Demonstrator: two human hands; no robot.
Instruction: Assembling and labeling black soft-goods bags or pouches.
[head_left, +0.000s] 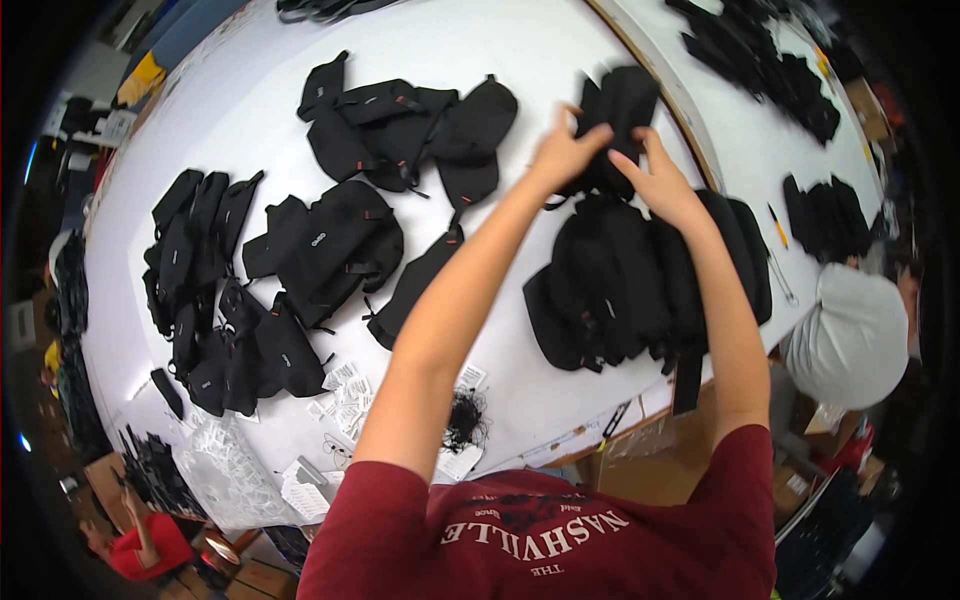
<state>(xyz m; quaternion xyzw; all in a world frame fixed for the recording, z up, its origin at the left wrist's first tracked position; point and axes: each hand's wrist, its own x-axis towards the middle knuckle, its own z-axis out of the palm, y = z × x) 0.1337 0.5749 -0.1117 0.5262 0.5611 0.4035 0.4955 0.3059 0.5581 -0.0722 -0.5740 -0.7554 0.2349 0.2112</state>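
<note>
At the far right-centre of the white table [545,50], both my hands grip a bunch of black fabric pouches [630,95], slightly blurred. My left hand [568,155] holds its near left side, thumb toward the middle. On the near right side is my right hand [662,185], fingers bent against the cloth. Just below them lies a thick row of black pouches [615,275], partly covered by my right forearm. Farther left, black bags with small orange tabs [400,125] lie in a loose heap. Another black bag [325,240] lies nearer, and a single pouch [415,285] is partly behind my left forearm.
More black pouches [255,350] are piled at left. White labels [350,405], black cord [465,420] and a clear plastic bag [225,470] lie near the front edge. An orange pen [778,228] lies at right. A person in red [150,548] is at lower left.
</note>
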